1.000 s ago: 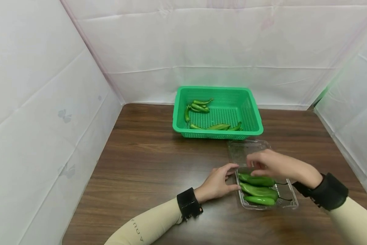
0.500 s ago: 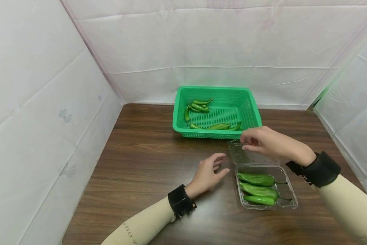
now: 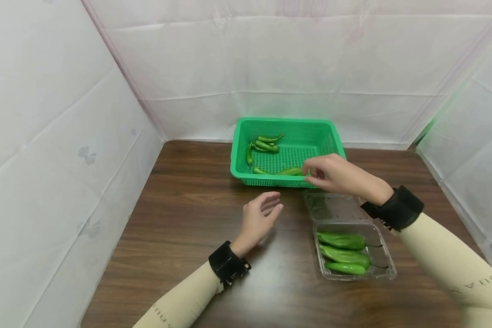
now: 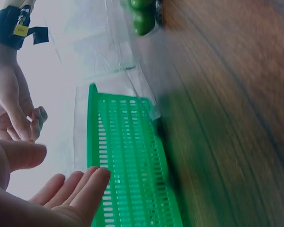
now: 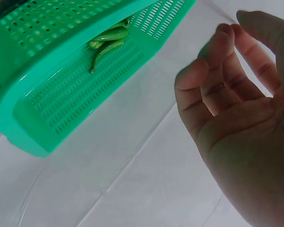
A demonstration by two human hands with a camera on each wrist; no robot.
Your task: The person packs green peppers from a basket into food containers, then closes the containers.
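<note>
A green plastic basket [image 3: 238, 150] stands at the back of the table with several green peppers [image 3: 269, 145] in it. My right hand [image 3: 317, 175] hovers over its front right rim, fingers loosely curled, and holds nothing; the right wrist view shows the empty hand [image 5: 236, 94] beside the basket [image 5: 85, 94] and its peppers [image 5: 106, 40]. My left hand [image 3: 264, 212] floats open above the table, left of a clear clamshell box [image 3: 383, 255] that holds three green peppers [image 3: 344, 254]. The box's lid [image 3: 332, 207] lies open toward the basket.
White sheeting walls in the brown wooden table [image 3: 188, 218] on the left, back and right. In the left wrist view the basket [image 4: 128, 161] stands past my left fingers [image 4: 80, 187], with the boxed peppers [image 4: 143, 14] at the top edge.
My right hand left the peppers in the clear box and moved back-left to the basket's front rim. My left hand let go of the box and drew away to the left, open.
</note>
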